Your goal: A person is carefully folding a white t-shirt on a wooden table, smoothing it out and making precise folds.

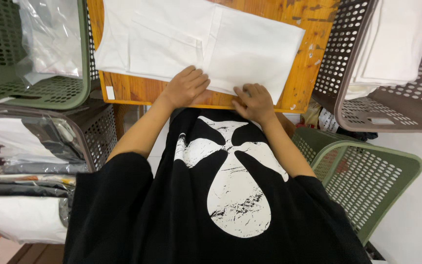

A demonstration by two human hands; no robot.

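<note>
Wooden table (313, 29) in the middle, and everything hangs off it. A folded white garment (250, 44) covers most of the table's top. Left of the table, a green perforated basket (45, 93) holding clear plastic bags; right of it, a brown basket (396, 107) stacked with white cloth. Below that, another green basket (367, 171). At the table's near edge, the left hand (186, 88) lies flat, fingers spread, on the garment; the right hand (255, 102) pinches its hem.
</note>
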